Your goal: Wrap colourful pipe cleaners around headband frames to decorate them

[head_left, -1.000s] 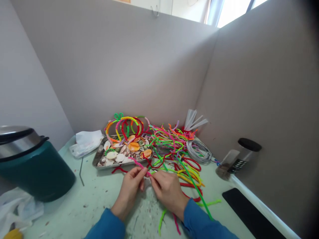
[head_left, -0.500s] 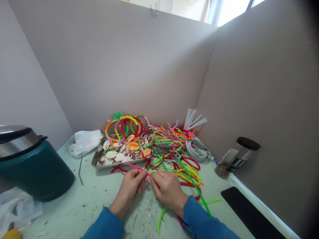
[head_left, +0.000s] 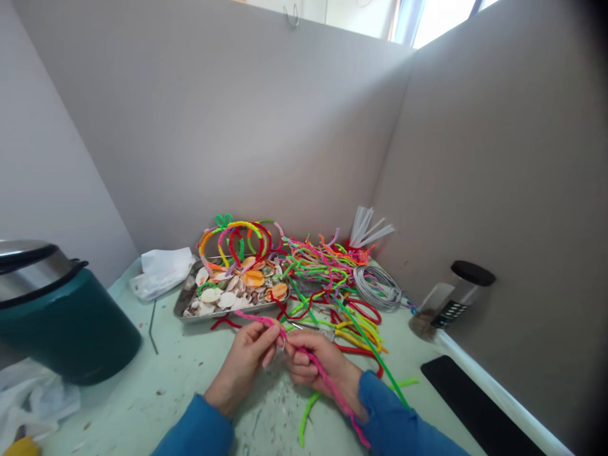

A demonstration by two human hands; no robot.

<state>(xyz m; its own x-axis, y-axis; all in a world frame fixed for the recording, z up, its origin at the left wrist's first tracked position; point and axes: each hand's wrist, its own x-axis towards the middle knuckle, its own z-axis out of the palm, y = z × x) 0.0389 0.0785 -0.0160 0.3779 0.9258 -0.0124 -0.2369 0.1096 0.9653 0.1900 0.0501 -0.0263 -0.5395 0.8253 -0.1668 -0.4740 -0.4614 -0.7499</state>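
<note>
Two hands (head_left: 247,356) on one pink pipe cleaner (head_left: 331,387); one tray (head_left: 187,295), one jar (head_left: 456,309).

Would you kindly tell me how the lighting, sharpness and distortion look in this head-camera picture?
Head view: the window glares nearly white, and soft diagonal shading crosses the grey partition; head view: the flask and jar lean outward, probably from lens distortion; head view: the pink strand stands out clearly, though its finer texture looks soft.
</note>
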